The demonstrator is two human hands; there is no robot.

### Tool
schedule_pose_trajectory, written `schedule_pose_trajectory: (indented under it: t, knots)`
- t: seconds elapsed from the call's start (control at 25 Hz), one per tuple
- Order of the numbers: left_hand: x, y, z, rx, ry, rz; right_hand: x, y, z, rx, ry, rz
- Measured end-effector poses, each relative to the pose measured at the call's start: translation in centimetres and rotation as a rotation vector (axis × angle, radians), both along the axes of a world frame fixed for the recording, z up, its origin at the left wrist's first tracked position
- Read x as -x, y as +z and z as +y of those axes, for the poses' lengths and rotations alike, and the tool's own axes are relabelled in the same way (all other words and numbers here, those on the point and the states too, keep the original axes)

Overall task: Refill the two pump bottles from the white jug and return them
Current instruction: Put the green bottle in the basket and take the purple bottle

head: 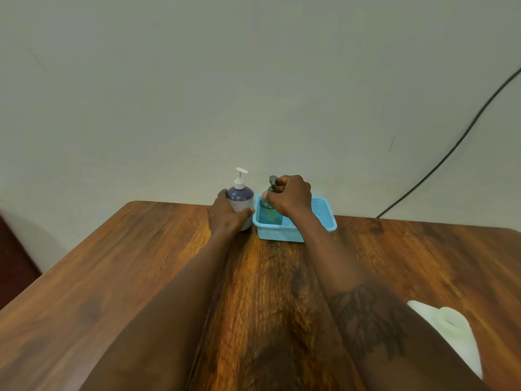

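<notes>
In the head view, a blue basket (pixel 321 218) sits at the far edge of the wooden table (pixel 112 277), against the wall. The left hand (pixel 227 211) is clamped around the body of the white-pump bottle (pixel 240 197), which stands on the table just left of the basket. The right hand (pixel 290 196) is closed on the dark pump head of the teal bottle (pixel 267 210), which stands inside the basket at its left end. The white jug (pixel 448 331) lies well short of the basket, near the person, partly hidden by the right forearm. Whether the bottles are being fetched or returned cannot be told. Either way, each should be kept upright and held by the body rather than the pump, so that the teal one clears the basket rim cleanly.
</notes>
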State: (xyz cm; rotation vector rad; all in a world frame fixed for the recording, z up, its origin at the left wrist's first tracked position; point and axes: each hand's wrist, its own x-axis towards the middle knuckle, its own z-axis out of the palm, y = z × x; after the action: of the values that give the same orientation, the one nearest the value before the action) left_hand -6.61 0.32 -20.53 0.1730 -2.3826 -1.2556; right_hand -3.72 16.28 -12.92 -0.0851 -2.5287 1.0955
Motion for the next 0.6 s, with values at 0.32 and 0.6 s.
schedule_pose_trajectory:
  t: [0.32, 0.6]
  knots:
    - [-5.0, 1.3, -0.8, -0.063, 0.063, 0.092, -3.5, 1.8, -0.3, -0.025, -0.013, 0.103]
    - [-13.9, 4.0, -0.4, -0.195, 0.014, 0.329, -9.9, 3.7, -1.7, 0.098, 0.153, 0.164]
